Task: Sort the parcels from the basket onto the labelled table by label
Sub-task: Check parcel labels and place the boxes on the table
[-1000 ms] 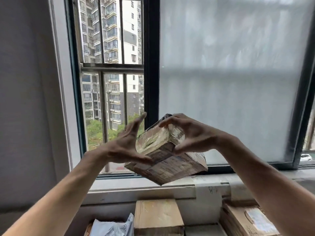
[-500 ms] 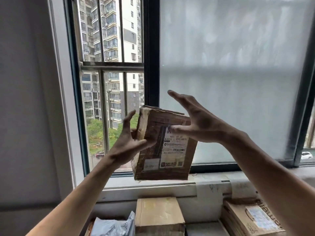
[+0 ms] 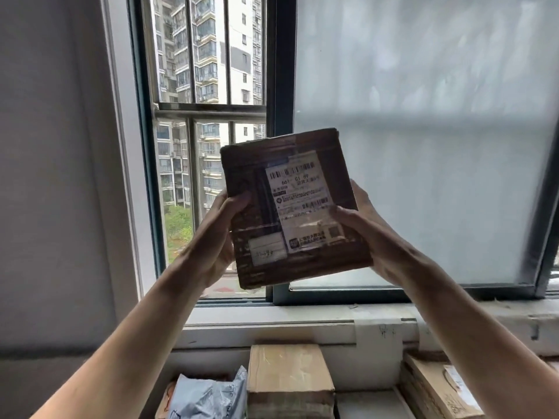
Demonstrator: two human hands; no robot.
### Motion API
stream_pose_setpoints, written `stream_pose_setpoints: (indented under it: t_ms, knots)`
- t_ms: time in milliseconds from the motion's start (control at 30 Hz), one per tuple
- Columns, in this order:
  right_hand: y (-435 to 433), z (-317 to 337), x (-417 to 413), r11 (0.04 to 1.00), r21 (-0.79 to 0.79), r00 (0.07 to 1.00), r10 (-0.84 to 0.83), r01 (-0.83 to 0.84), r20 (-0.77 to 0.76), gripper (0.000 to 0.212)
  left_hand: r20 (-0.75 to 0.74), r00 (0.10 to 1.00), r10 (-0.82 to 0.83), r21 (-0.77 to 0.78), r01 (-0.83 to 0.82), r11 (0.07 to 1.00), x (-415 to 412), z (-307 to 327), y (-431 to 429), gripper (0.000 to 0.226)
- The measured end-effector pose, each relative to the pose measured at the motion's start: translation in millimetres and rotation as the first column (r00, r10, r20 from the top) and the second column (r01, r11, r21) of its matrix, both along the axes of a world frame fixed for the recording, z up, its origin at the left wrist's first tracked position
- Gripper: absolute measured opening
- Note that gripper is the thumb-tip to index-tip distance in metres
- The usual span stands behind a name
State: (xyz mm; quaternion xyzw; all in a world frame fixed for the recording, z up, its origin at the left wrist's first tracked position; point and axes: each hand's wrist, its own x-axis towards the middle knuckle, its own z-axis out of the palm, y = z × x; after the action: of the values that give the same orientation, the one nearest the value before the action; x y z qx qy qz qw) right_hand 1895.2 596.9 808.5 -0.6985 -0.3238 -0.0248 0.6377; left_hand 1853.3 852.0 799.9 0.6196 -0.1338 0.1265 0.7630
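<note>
Your left hand [image 3: 216, 237] grips the box [image 3: 290, 207] by its left edge, thumb on the front. The box is raised before the window [image 3: 211, 116], label [image 3: 299, 192] facing you. Your right hand [image 3: 372, 231] grips its right edge. Below lie other parcels [image 3: 287, 379].

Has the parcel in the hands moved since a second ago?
Yes. The parcel has risen against the window sill and turned upright, so its label now faces the camera.
</note>
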Motion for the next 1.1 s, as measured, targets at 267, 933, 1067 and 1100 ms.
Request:
stream_pose_setpoints:
  t_ms: [267,933,1067,1100]
  knots:
    - [7,-14,-1,0.982,0.185,0.996,-0.037,0.021,0.084,0.070,0.025,1.000,0.001,0.189,-0.005,0.982,-9,-5,-9,0.090]
    - [-39,-31,0,0.963,0.258,0.997,-0.077,0.074,0.000,0.059,0.066,0.962,-0.265,0.298,0.235,0.925,3,-39,-27,0.070]
    - [-61,-44,-4,0.953,0.266,0.989,-0.134,0.144,-0.055,0.058,0.037,0.975,-0.217,0.185,0.207,0.961,15,-46,-59,0.073]
    - [-67,-46,-5,0.949,0.273,0.987,-0.149,0.160,-0.060,0.057,0.033,0.981,-0.191,0.160,0.183,0.970,19,-49,-69,0.066]
